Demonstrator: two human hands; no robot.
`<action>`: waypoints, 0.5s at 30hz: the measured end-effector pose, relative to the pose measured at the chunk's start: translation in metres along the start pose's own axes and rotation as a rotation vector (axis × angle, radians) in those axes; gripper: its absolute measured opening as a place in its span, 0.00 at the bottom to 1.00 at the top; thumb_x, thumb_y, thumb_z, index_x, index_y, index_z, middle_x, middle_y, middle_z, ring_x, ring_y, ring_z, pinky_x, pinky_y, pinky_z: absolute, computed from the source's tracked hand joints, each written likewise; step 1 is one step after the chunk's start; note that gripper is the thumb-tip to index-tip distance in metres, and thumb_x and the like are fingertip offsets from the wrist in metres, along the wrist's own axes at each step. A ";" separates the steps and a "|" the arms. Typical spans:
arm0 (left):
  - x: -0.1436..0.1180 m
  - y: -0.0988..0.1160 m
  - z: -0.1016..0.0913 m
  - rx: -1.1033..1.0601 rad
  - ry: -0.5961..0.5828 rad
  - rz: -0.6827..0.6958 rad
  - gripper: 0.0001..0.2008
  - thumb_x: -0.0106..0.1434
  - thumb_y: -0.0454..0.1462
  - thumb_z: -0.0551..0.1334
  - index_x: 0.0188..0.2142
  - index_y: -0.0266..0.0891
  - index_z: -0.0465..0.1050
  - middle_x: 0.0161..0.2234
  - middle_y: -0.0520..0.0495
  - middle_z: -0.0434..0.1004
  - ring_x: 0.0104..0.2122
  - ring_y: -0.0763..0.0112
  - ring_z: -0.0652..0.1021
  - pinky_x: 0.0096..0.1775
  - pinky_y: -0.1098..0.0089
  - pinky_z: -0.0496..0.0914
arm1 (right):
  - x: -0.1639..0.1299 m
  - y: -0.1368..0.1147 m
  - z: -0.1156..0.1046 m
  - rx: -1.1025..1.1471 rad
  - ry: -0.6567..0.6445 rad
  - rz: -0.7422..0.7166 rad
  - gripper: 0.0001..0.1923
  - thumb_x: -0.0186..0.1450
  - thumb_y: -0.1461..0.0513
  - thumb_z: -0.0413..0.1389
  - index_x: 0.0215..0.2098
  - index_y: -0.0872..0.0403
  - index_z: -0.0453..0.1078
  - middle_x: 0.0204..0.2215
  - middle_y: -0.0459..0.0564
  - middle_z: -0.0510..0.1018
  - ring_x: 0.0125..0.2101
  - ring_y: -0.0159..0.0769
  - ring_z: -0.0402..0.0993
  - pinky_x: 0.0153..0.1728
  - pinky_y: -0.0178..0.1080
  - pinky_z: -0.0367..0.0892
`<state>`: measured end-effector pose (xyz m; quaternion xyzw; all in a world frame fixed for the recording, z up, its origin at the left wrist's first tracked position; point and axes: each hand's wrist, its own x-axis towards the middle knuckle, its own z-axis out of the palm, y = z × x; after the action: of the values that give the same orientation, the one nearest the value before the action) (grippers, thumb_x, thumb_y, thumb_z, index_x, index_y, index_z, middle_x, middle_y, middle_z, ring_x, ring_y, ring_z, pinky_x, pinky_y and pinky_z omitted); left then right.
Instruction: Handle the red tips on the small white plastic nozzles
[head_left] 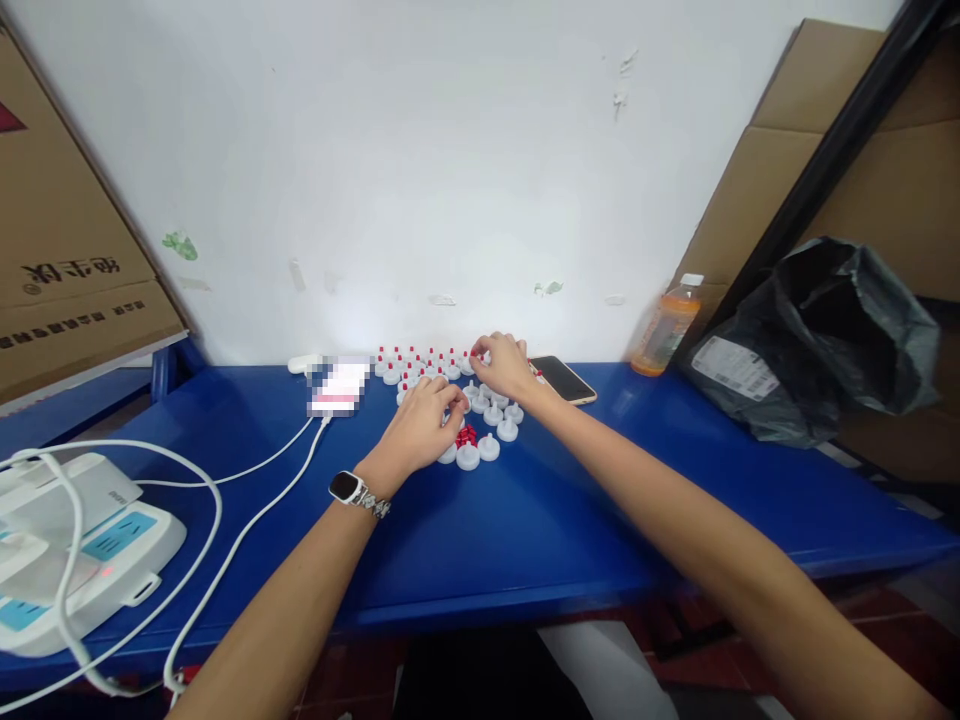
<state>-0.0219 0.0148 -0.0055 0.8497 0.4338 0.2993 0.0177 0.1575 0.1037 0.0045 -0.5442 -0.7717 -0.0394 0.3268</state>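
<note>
One blue table (465,540), white wall (450,180); right fingers (482,346) tight on red tip (473,353), left fingers (454,397): hold unclear

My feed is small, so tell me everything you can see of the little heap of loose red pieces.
The heap is a small cluster of short, bright red, plastic-looking pieces, jumbled on the blue table; they are too small to count. White discs with raised centres stand close on its near and right sides. The left hand is just to its left; whether it touches the pieces is unclear.
</note>
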 end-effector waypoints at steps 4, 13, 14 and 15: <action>0.000 0.009 -0.002 -0.048 0.086 -0.006 0.10 0.72 0.41 0.51 0.43 0.41 0.69 0.40 0.46 0.73 0.43 0.61 0.71 0.47 0.58 0.67 | -0.039 -0.006 -0.025 0.340 0.006 -0.122 0.09 0.65 0.63 0.52 0.42 0.52 0.71 0.36 0.48 0.79 0.35 0.36 0.74 0.39 0.38 0.65; 0.000 0.018 0.002 0.122 0.073 0.100 0.12 0.74 0.39 0.45 0.38 0.40 0.62 0.37 0.45 0.69 0.38 0.62 0.70 0.42 0.61 0.67 | -0.083 -0.026 -0.042 0.535 0.042 -0.220 0.06 0.60 0.66 0.56 0.37 0.52 0.71 0.30 0.44 0.75 0.29 0.32 0.69 0.34 0.35 0.65; 0.001 0.018 0.003 0.149 0.057 0.130 0.12 0.75 0.39 0.44 0.38 0.40 0.62 0.37 0.45 0.69 0.37 0.62 0.69 0.42 0.61 0.66 | -0.083 -0.027 -0.043 0.548 0.034 -0.218 0.07 0.60 0.66 0.56 0.37 0.53 0.71 0.29 0.43 0.74 0.28 0.31 0.69 0.34 0.35 0.65; 0.002 0.018 0.003 0.167 0.046 0.158 0.13 0.75 0.38 0.43 0.38 0.40 0.62 0.37 0.45 0.69 0.37 0.62 0.69 0.42 0.61 0.66 | -0.084 -0.029 -0.044 0.557 0.030 -0.220 0.07 0.60 0.66 0.56 0.38 0.53 0.70 0.28 0.43 0.74 0.28 0.31 0.69 0.34 0.35 0.65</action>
<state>-0.0060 0.0053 -0.0023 0.8727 0.3891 0.2820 -0.0869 0.1693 0.0056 0.0018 -0.3461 -0.8022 0.1306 0.4687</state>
